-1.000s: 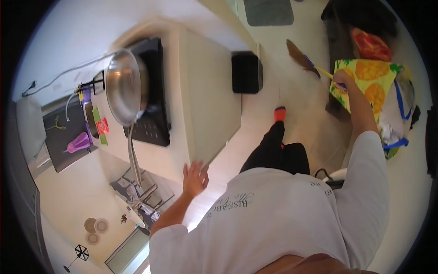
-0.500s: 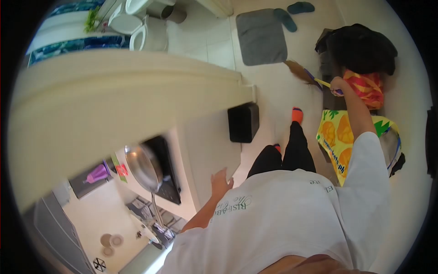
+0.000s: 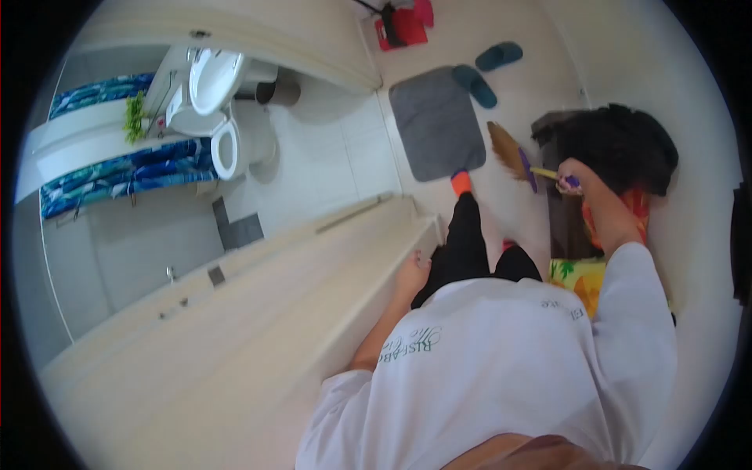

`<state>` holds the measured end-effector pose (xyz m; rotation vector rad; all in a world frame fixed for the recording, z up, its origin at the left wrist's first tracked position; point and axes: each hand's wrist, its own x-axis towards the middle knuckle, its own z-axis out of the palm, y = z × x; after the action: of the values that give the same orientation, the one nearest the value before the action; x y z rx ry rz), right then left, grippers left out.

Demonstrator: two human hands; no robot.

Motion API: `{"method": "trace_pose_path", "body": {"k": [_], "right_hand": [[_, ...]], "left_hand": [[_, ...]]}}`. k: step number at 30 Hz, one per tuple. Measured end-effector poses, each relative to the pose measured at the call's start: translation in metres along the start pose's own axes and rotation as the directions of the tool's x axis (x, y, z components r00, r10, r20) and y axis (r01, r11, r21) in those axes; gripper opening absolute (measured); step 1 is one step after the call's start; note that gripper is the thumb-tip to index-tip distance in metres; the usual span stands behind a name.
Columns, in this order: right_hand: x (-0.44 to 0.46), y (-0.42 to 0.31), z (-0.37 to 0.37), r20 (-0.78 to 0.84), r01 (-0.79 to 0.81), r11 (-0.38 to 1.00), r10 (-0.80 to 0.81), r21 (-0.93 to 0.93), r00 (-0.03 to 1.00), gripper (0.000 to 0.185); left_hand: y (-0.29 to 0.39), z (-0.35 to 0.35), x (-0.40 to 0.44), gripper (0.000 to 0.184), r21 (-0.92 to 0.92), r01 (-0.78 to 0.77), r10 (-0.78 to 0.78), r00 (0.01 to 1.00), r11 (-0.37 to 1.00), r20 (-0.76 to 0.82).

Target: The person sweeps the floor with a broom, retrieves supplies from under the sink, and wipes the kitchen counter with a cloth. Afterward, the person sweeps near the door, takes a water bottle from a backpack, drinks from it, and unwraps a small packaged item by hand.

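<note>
My right hand point(image 3: 574, 177) is closed around the yellow and purple handle of a soft broom point(image 3: 511, 155). Its brown bristles hang over the floor, just off the right edge of a grey mat point(image 3: 439, 125). Low beside my left thigh is my left hand point(image 3: 413, 271), close to the wall's end, its fingers loosely apart and nothing visible in them. Black fabric point(image 3: 619, 145) lies on a dark piece of furniture beyond my right hand, and a red-orange bag point(image 3: 638, 207) is partly hidden behind my forearm.
Teal slippers point(image 3: 499, 56) rest by the mat. A red dustpan point(image 3: 401, 30) stands farther along the hallway. Through a doorway on the left are a toilet point(image 3: 225, 149) and a sink point(image 3: 213, 82). A yellow printed bag point(image 3: 580, 278) sits at my right; a long wall point(image 3: 258, 313) runs along my left.
I have moved forward along the hallway, and the kitchen has passed out of view behind the wall. The broom is still in my right hand; my left hand has come closer to my thigh.
</note>
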<state>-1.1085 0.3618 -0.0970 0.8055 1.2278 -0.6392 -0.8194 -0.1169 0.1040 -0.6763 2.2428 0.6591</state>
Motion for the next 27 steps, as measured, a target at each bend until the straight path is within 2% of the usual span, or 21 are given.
{"method": "trace_pose_path", "body": {"k": [1,3,6,10,13,14,17,20,21,23,24,27], "right_hand": [[-0.031,-0.017,0.008,-0.052,0.03,0.997,-0.033,-0.069,0.998,0.033],[-0.072,-0.04,0.013,-0.128,0.234,0.968,-0.244,-0.091,0.961,0.032],[-0.075,-0.079,-0.008,-0.071,0.102,0.925,-0.082,0.365,0.994,0.029],[-0.086,-0.122,-0.047,0.009,0.096,0.818,-0.124,0.568,0.992,0.024],[-0.092,-0.147,-0.08,-0.117,0.24,0.778,-0.212,0.581,0.97,0.022],[-0.09,-0.161,-0.094,-0.109,0.166,0.669,-0.127,0.725,0.986,0.022],[-0.119,-0.193,-0.137,-0.224,0.225,0.724,-0.099,0.652,0.969,0.023],[-0.114,-0.203,-0.186,-0.193,0.34,0.644,-0.289,0.686,0.938,0.024],[-0.109,-0.202,-0.189,-0.186,0.343,0.693,-0.294,0.634,0.938,0.026],[-0.11,-0.22,-0.22,-0.2,0.378,0.784,-0.321,0.492,0.926,0.028],[-0.114,-0.221,-0.223,-0.289,0.465,0.812,-0.379,0.352,0.879,0.033],[-0.127,-0.222,-0.224,-0.653,0.521,0.831,-0.286,0.195,0.701,0.04]], "left_hand": [[0.019,-0.014,0.037,0.051,0.029,0.02,-0.02,1.0,0.999,0.009],[0.037,-0.037,0.074,0.054,-0.017,0.058,-0.057,0.997,0.998,0.052],[0.057,-0.091,0.123,0.057,-0.011,0.047,-0.047,0.998,0.999,0.04],[0.068,-0.147,0.168,0.053,0.059,0.022,-0.018,0.998,0.998,-0.066],[0.087,-0.184,0.191,0.055,0.045,0.052,-0.052,0.999,0.998,-0.017],[0.099,-0.193,0.197,0.056,0.052,0.07,-0.07,0.998,0.996,-0.007],[0.108,-0.208,0.229,0.057,0.134,0.069,-0.072,0.997,0.989,0.014],[0.105,-0.22,0.262,0.056,0.306,-0.062,0.034,0.995,0.95,0.094],[0.111,-0.229,0.265,0.055,0.369,-0.083,0.039,0.991,0.926,0.125],[0.18,-0.253,0.264,0.053,0.288,0.028,-0.062,0.992,0.957,0.109],[0.188,-0.264,0.272,0.055,0.309,-0.142,0.098,0.983,0.94,0.153],[0.22,-0.286,0.299,0.057,0.175,-0.015,0.004,0.998,0.984,0.068]]}}
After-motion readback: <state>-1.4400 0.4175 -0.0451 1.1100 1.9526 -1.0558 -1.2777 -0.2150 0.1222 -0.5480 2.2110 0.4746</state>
